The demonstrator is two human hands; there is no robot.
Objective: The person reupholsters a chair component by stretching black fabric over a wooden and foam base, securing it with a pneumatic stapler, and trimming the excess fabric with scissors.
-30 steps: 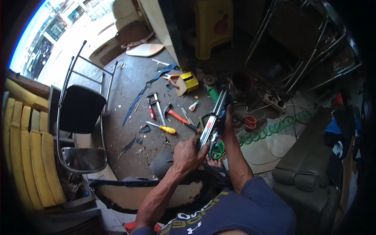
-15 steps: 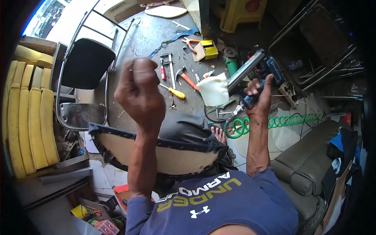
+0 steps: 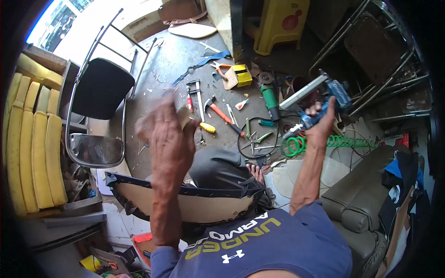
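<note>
My right hand (image 3: pixel 323 124) is wrapped round the grip of a blue staple gun (image 3: pixel 340 96) with a long silver magazine. A green coiled air hose (image 3: pixel 342 142) runs from it to the right. My left hand (image 3: pixel 168 134) is raised over my lap, its back showing and its fingers smeared by motion. Something pale shows beside its thumb, too blurred to name. Across my lap, below the left hand, lies a tan board panel (image 3: pixel 218 208) edged with dark, stapled fabric. The left forearm hides part of it.
On the floor ahead lie a hammer (image 3: pixel 222 115), a yellow-handled screwdriver (image 3: pixel 207 127), a clamp (image 3: pixel 199 99), pliers (image 3: pixel 219 68) and a green grinder (image 3: pixel 269 95). A black-seated metal chair (image 3: pixel 103 88) and stacked yellow cushions (image 3: pixel 39 157) stand left; a brown padded seat (image 3: pixel 361 190) lies right.
My left hand has gone from a closed fist to a blurred, turned pose. The staple gun has moved slightly right and down. A white piece beside its magazine no longer shows there.
</note>
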